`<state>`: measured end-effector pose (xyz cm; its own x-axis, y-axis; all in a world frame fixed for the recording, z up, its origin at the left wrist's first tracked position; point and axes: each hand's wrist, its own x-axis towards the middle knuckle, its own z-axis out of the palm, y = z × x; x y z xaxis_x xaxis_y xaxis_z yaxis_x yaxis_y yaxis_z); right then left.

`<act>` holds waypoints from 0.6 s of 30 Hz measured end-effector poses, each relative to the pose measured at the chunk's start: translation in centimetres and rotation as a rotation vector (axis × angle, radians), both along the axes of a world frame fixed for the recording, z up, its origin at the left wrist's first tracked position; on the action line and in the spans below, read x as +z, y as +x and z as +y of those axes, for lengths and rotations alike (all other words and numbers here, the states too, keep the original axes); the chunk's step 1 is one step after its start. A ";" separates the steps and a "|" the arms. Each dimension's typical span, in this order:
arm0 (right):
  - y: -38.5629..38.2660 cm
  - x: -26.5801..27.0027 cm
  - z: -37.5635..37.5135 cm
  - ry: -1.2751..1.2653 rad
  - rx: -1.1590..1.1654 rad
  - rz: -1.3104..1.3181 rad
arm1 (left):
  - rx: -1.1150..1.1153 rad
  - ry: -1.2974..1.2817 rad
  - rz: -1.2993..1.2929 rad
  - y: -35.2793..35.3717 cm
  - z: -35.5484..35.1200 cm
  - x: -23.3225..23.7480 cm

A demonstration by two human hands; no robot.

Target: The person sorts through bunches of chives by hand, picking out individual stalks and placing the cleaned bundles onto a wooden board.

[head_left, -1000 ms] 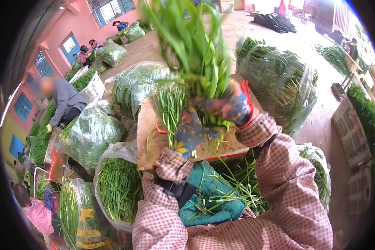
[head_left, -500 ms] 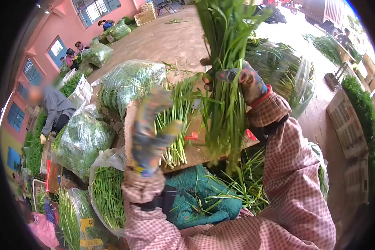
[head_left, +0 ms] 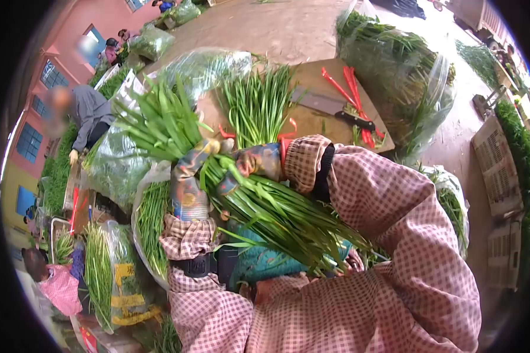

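Observation:
A thick bunch of garlic chives [head_left: 277, 206] lies slantwise across my front, one end fanning to the upper left and the other hanging toward my lap. My left hand [head_left: 191, 167], in a patterned glove, is wrapped round the bunch near its upper part. Just beside it, my right hand [head_left: 247, 165], gloved as well, is closed on leaves of the same bunch. Behind my hands a second bunch of chives [head_left: 256, 109] rests on a wooden board [head_left: 312, 76], with a red tie [head_left: 288, 128] showing near its lower end.
A knife [head_left: 330, 106] with a black handle and several red ties [head_left: 350, 88] lie on the board's right side. Plastic bags of greens [head_left: 394, 76] stand around it. At left, a person in grey [head_left: 91, 112] bends over greens. White crates [head_left: 494, 165] stand at right.
The bunch has come down from upright above the board to a slant before me. My left hand, earlier apart and blurred, now holds it too. The knife on the board has come into view.

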<state>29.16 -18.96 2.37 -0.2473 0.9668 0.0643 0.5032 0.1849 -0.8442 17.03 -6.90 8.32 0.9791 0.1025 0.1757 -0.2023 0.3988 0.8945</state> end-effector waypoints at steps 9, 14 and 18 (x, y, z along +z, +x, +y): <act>-7.2 -6.5 -10.5 -0.293 -0.419 1.052 | 0.555 -0.740 0.005 -11.3 5.8 -12.0; -12.1 -9.5 -12.0 -0.113 -0.802 0.245 | 0.419 -0.731 -0.194 -13.6 7.0 -15.4; -12.1 -5.3 -11.5 -0.096 -0.840 0.834 | 0.205 -0.532 -0.427 -14.2 6.8 -13.0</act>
